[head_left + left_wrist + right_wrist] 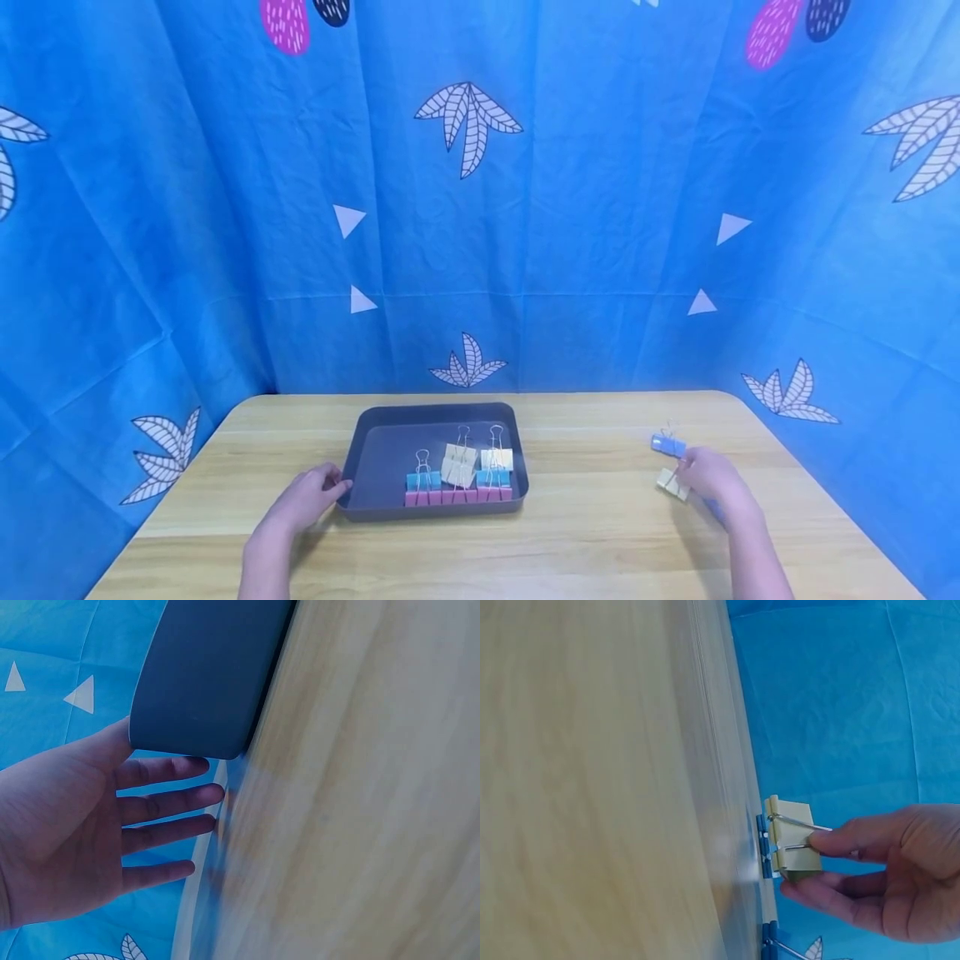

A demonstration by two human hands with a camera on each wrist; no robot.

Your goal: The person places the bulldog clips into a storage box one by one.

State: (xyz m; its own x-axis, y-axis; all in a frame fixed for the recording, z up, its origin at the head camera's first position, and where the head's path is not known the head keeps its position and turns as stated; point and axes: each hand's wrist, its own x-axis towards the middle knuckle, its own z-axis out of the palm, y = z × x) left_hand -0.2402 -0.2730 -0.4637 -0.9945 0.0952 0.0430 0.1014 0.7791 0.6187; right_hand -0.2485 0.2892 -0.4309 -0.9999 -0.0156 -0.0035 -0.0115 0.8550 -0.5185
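Observation:
My left hand (303,497) is at the left end of a dark grey tray (358,467). In the left wrist view its thumb goes behind the tray wall (202,682), thumb tip hidden, while the other fingers extend outside, spread and nearly straight. Off to the right, my right hand (712,477) pinches a pale yellow binder clip (799,836) between thumb and fingers, around its wire handles. A blue binder clip (667,444) lies just beyond that hand. Another blue clip (715,510) is partly hidden by the wrist.
Inside the tray, pink binder clips (459,497) line the near side. Blue-green clips (423,481) and cream clips (459,464) stand behind them with wire handles up. The wooden table (577,533) meets a blue patterned curtain (600,208) at the back and sides.

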